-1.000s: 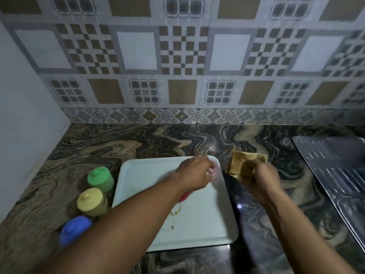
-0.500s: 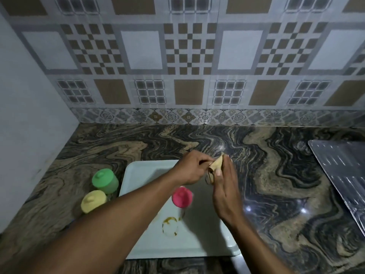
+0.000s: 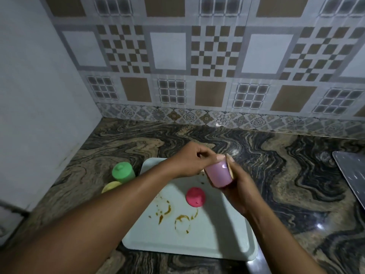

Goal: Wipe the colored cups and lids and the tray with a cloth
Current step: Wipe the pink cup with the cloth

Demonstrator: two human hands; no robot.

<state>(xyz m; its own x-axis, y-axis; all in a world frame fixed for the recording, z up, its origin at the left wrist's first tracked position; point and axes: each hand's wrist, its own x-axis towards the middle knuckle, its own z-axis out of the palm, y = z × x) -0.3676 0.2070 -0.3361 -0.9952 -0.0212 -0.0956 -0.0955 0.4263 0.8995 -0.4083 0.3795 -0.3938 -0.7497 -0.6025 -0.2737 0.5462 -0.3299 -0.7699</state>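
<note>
Above the pale tray (image 3: 207, 236), my left hand (image 3: 194, 161) grips a pink cup (image 3: 218, 175) by its upper end and holds it tilted. My right hand (image 3: 242, 187) cups the cup from below and the right, pinching a tan cloth (image 3: 230, 168) against it; only an edge of the cloth shows. A red lid (image 3: 195, 196) lies on the tray beside brown ring stains (image 3: 181, 222). Left of the tray stand a green lidded cup (image 3: 123, 172) and a yellow lidded cup (image 3: 111, 187), the yellow one partly hidden by my left forearm.
The tray lies on a dark marbled counter (image 3: 296, 175) that ends at a tiled back wall (image 3: 197, 76) and a plain white side wall (image 3: 39, 95) on the left. A ribbed metal sheet (image 3: 353, 175) lies at the right edge.
The pink cup now shows plainly between my hands, tilted over the tray, with the cloth tucked against it. The blue cup has dropped out of view.
</note>
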